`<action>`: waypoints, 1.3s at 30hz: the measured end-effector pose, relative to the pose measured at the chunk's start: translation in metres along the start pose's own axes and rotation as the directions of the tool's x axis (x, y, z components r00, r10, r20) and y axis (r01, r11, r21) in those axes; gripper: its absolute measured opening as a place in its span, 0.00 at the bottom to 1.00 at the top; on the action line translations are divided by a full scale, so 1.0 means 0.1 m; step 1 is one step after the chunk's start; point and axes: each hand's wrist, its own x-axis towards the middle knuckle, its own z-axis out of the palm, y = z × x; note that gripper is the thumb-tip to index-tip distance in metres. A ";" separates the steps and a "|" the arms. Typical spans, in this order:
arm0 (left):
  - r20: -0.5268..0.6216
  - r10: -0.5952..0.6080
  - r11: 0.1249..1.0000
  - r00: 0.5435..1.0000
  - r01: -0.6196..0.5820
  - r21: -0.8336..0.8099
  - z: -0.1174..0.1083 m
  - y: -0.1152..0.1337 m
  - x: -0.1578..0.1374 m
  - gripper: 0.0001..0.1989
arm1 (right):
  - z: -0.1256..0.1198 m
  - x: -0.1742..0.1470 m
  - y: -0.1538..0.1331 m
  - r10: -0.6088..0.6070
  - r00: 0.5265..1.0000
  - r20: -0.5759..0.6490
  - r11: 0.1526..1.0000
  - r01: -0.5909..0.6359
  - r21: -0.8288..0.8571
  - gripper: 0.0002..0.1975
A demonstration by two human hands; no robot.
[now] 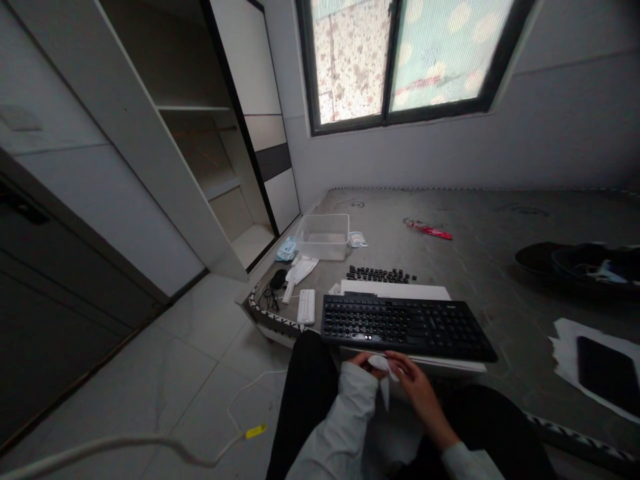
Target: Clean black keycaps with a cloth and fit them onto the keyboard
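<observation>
We pinch a white wipe between our left hand and right hand, just below the black keyboard.

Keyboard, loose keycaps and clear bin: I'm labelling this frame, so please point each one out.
Keyboard point(407, 327), head view, middle of its key field.
Keycaps point(381, 274), head view, centre of the loose black cluster.
Bin point(323, 248), head view, its near clear wall.
</observation>
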 end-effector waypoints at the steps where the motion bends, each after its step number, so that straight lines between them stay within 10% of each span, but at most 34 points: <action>1: 0.014 -0.002 1.000 1.000 0.002 0.011 -0.02 -0.01 0.00 0.10 | 0.00 0.00 0.01 0.012 0.999 0.034 1.000 -0.012 0.007 0.30; 10: 0.043 0.070 0.990 0.997 -0.075 0.123 -0.12 -0.03 0.01 0.16 | 0.01 -0.06 0.02 -0.007 0.984 0.177 0.997 0.021 -0.079 0.30; 39: -0.093 -0.062 0.995 0.994 0.069 0.071 -0.01 0.09 0.04 0.22 | 0.00 -0.01 0.09 -0.165 0.986 -0.022 0.985 0.164 -0.052 0.24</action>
